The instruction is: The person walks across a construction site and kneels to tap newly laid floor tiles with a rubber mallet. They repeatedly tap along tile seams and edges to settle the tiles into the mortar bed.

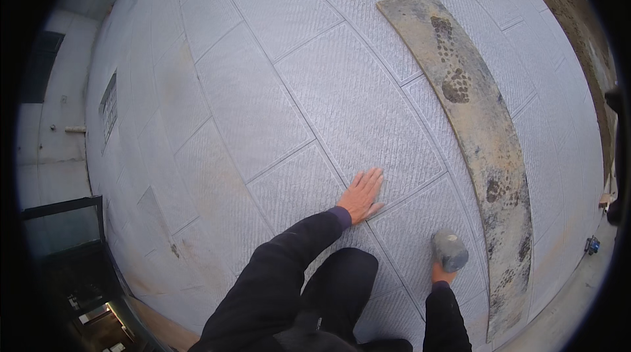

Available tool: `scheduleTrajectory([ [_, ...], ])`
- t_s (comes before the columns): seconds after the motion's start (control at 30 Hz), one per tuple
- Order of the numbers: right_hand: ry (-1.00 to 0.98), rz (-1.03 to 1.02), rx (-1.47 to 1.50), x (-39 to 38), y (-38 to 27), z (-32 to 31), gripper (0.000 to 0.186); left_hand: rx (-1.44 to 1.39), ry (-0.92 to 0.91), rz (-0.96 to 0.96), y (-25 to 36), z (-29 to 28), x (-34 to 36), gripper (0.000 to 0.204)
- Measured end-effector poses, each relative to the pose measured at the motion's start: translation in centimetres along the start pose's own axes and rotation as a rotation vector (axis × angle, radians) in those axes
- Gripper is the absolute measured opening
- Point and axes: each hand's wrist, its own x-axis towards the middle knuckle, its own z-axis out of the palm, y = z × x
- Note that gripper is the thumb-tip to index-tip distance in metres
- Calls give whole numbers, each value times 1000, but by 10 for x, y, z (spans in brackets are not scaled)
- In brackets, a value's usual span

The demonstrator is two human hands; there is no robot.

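Grey ribbed paving slabs [348, 95] with dark joints spread out in front of me. My left hand [360, 195] lies flat on them, fingers stretched out, close to a joint where slabs meet. To its right, my right hand [444, 274] is closed around a mallet, its handle mostly hidden from above. The mallet's grey, rounded head [451, 251] shows just beyond the fingers, over a slab. Whether that head touches the slab I cannot tell. My bent knee [348, 280] is between my forearms.
A long dirty plank [483, 135] with muddy shoe prints lies on the paving at the right. Bare soil [565, 17] borders the far right. A pale wall [56, 148] and a dark-framed glass door [62, 240] stand left. A small blue object [592, 245] sits at the right edge.
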Motion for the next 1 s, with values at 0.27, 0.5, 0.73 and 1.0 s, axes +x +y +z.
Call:
scheduleTrajectory([
  [0.27,-13,-67,-73,13,-4,42,54,265,429,-586,-330,-105,182,79],
  [0.5,-149,212,-155,44,17,66,79,372,507,-626,-424,-137,187,73],
  [0.73,-232,136,-381,71,31,56,65,380,463,-646,-420,-117,202,71],
  [1.0,-243,-109,-492,85,22,35,63,359,336,-458,-265,-78,284,76],
])
